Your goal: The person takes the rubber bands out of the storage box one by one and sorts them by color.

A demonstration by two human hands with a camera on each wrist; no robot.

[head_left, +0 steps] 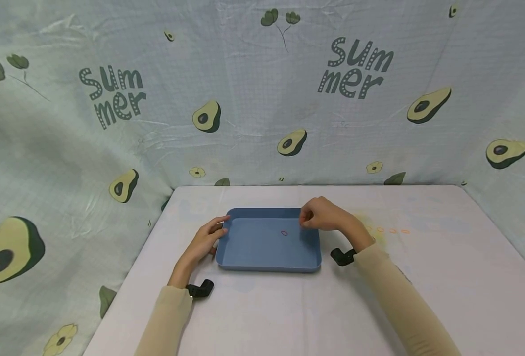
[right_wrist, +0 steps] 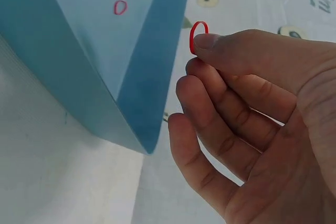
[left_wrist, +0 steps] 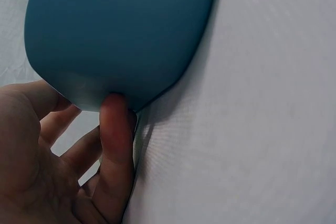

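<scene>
A shallow blue tray (head_left: 253, 249) lies on the table in front of me. My left hand (head_left: 203, 241) grips its left side, the thumb against the outer wall and fingers at the rim. My right hand (head_left: 326, 215) is over the tray's right side in the head view. Between thumb and index finger it pinches a small red rubber band (right_wrist: 191, 43), held upright, while the other fingers curl loosely. Another red rubber band (right_wrist: 116, 8) lies flat on the tray's floor, right of the middle in the head view.
Several small orange-red bands (head_left: 393, 231) lie in a row on the white-covered table (head_left: 262, 316), to the right of the tray and partly behind my right wrist. A cloth (head_left: 253, 158) with avocado prints hangs behind the table's far edge.
</scene>
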